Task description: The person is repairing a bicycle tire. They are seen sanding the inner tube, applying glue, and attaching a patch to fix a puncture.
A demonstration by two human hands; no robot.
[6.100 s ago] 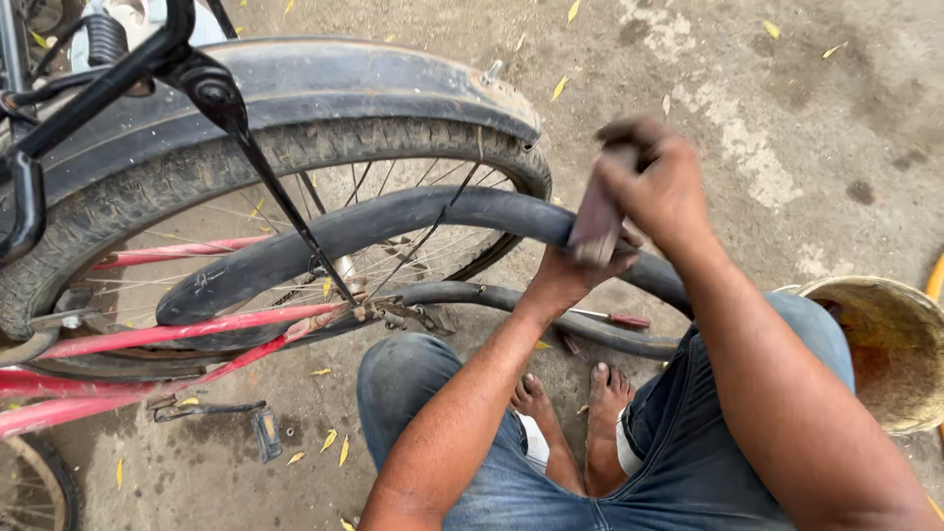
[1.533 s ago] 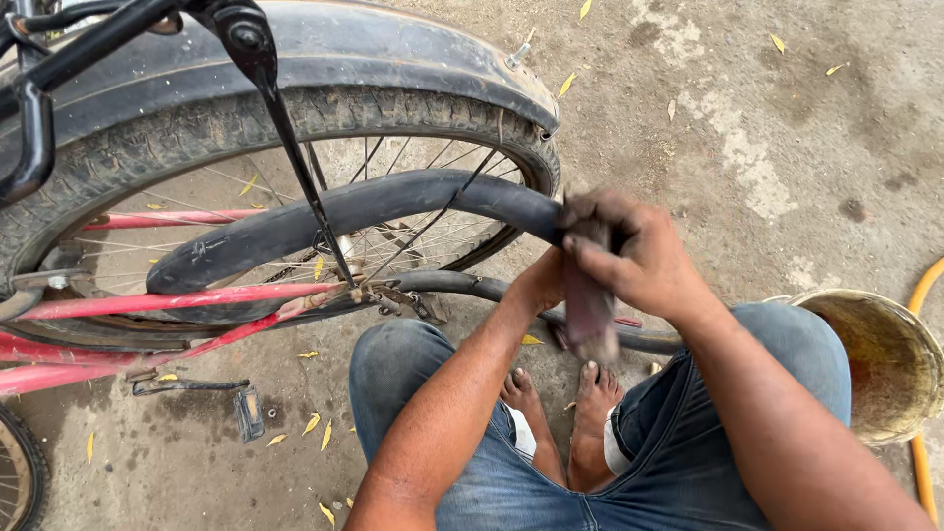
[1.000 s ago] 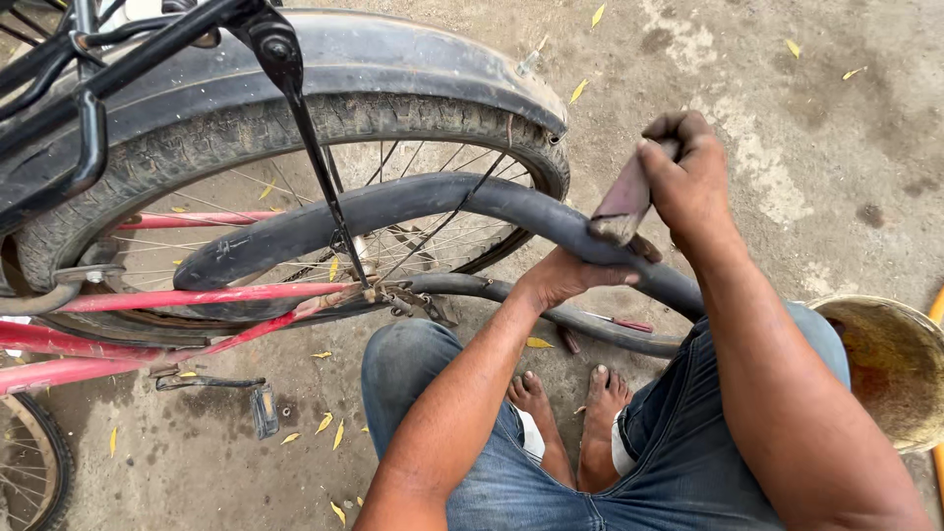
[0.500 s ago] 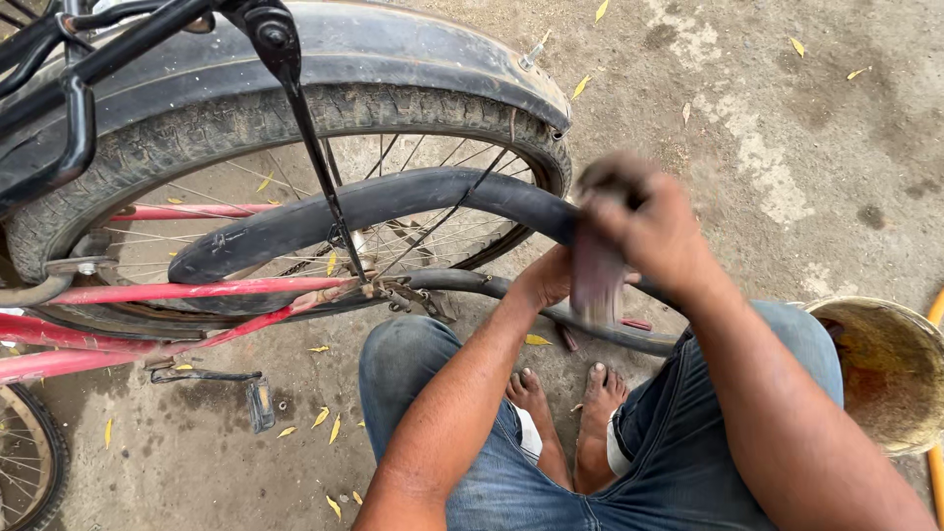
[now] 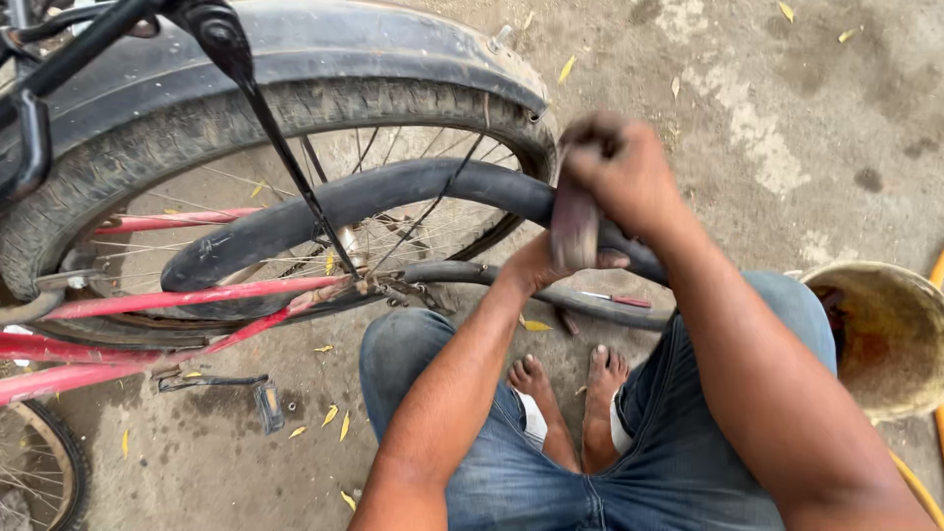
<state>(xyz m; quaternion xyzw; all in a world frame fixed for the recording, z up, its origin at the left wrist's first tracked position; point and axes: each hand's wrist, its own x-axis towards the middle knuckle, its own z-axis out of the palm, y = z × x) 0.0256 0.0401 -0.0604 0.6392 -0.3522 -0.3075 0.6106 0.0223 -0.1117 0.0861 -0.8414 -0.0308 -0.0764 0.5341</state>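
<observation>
A black rubber inner tube (image 5: 324, 211) hangs out of the rear bicycle wheel (image 5: 197, 128) and arcs toward me. My left hand (image 5: 536, 265) grips the tube from below near its right end. My right hand (image 5: 624, 177) is closed on a flat dark rasp-like tool (image 5: 573, 226), blurred with motion, pressed against the tube just above my left hand. I am squatting in jeans, with bare feet (image 5: 565, 388) below the tube.
The red bicycle frame (image 5: 187, 300) and black mudguard (image 5: 324, 44) fill the left. A small red-handled screwdriver (image 5: 615, 300) lies on the concrete by the tube. A dirty round basin (image 5: 885, 334) stands at the right, and a pedal (image 5: 265, 403) lies lower left.
My right hand keeps stroking the tool up and down across the tube: raised a second ago, lowered half a second ago, now partway up. My left hand stays on the tube.
</observation>
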